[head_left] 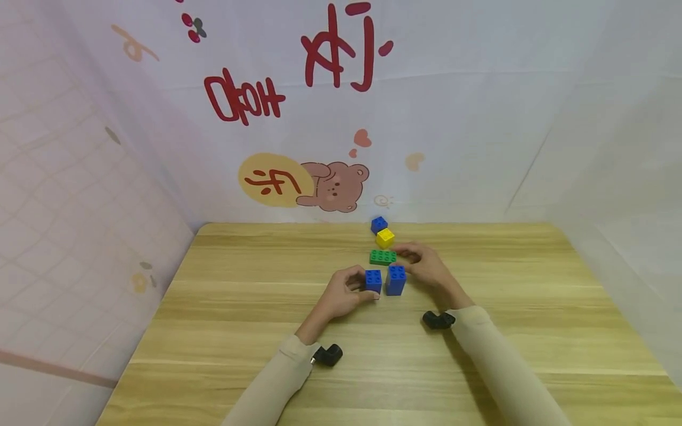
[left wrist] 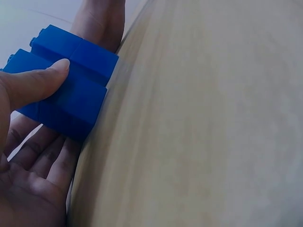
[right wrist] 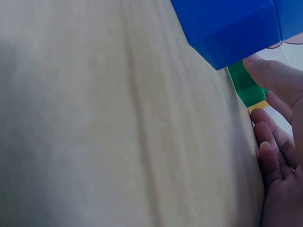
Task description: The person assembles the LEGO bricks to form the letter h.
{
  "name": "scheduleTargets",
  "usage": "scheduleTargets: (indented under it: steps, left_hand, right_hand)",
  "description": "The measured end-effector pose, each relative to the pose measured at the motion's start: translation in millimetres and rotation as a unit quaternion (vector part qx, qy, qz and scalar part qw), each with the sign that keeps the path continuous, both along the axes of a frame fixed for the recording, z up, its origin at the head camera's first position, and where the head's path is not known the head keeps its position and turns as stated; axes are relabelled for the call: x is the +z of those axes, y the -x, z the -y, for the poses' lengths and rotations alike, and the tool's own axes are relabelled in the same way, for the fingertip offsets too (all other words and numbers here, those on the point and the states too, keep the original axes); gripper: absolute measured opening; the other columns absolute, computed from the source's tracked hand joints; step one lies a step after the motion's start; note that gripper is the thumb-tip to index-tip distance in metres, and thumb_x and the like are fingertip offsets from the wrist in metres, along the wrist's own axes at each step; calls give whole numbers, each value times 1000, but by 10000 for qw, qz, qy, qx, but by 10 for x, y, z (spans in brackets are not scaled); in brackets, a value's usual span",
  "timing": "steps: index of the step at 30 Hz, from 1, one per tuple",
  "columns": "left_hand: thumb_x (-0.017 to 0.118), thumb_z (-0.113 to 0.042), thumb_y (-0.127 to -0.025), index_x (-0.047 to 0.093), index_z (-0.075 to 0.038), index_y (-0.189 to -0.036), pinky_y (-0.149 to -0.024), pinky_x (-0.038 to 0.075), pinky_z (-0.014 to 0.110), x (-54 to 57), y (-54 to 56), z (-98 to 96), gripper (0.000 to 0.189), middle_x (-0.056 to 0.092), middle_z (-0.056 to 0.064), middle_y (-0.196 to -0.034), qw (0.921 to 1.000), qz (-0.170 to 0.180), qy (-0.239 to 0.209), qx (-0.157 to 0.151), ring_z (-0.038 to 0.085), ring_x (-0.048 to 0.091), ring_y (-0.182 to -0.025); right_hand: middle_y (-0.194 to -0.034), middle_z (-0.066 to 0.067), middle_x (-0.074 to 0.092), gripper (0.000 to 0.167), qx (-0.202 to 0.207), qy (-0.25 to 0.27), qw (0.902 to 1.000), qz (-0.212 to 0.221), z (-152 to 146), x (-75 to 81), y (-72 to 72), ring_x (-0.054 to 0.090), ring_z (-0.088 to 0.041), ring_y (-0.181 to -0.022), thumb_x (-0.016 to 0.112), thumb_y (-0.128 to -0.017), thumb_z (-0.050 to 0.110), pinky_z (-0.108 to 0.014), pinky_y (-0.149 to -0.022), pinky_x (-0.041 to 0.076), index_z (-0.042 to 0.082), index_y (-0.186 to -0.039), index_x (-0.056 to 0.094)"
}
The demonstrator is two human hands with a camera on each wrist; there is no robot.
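Observation:
Two blue block towers stand side by side on the wooden table. My left hand (head_left: 343, 293) grips the left blue tower (head_left: 373, 280), its thumb (left wrist: 35, 85) along the near face and its fingers behind. A narrow gap in the head view parts it from the right blue tower (head_left: 395, 280). Beyond that second tower, my right hand (head_left: 425, 266) pinches the right end of a flat green brick (head_left: 382, 257). The right thumb (right wrist: 272, 73) overlaps the green brick close behind the blue tower, and the other fingers are curled at its far side.
Behind the green brick lies a yellow block (head_left: 385, 238), with another blue block (head_left: 379, 225) near the table's back edge. A printed white cloth (head_left: 453, 130) hangs behind the wooden table (head_left: 256, 284). Black wrist mounts (head_left: 438, 320) jut inward from both sleeves.

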State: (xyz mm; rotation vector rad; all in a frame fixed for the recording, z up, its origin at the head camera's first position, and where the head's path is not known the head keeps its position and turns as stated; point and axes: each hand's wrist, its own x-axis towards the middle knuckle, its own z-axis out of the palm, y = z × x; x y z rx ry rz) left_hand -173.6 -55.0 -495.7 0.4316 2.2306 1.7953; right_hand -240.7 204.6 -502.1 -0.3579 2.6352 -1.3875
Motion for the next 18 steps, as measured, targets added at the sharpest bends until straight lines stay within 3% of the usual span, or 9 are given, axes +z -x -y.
scheduleTargets:
  steps: [10, 18]
  left_hand:
    - [87, -14, -83, 69, -8, -106, -108, 54, 42, -28, -54, 84, 29, 71, 10, -115, 10000, -5, 5, -68, 25, 68, -116]
    - [86, -20, -85, 70, -12, -109, -107, 55, 37, -58, -75, 119, 30, 72, 7, -118, 9998, -38, 126, -167, 22, 69, -118]
  right_hand:
    - [-130, -3, 68, 33, -352, 188, 9991, 112, 60, -70, -145, 66, -24, -104, 77, -93, 18, -33, -90, 54, 24, -125, 74]
    - [-112, -5, 73, 29, -490, 432, 9978, 116, 73, -88, -241, 68, -20, -100, 75, -95, 20, -31, -89, 54, 21, -125, 73]
